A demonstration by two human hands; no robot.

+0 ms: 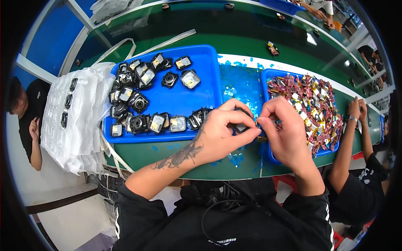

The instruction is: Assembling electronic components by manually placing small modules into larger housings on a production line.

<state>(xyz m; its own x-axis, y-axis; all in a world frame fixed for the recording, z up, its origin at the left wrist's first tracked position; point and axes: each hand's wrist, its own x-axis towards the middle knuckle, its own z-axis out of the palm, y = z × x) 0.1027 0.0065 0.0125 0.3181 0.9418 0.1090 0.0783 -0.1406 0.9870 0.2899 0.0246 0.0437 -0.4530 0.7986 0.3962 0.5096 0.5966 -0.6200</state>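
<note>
My left hand (222,134) grips a black watch case (240,126) between thumb and fingers, over the gap between two blue trays. At its right edge, the thumb and forefinger of my right hand (285,130) are pinched together, almost meeting my left thumb. Whatever the right fingertips hold is too small and covered to make out. In the large blue tray (180,100) on the left lie several black watch cases, such as one with a pale square face (190,78) and one showing a round back (138,101).
A smaller blue tray (266,90) on the right is heaped with small red, white and yellow parts (312,108). Blue film scraps (238,83) litter the green bench. White padded packing sheets (77,121) are stacked at left. A person (31,108) is at left; another's forearms (349,129) reach in at right.
</note>
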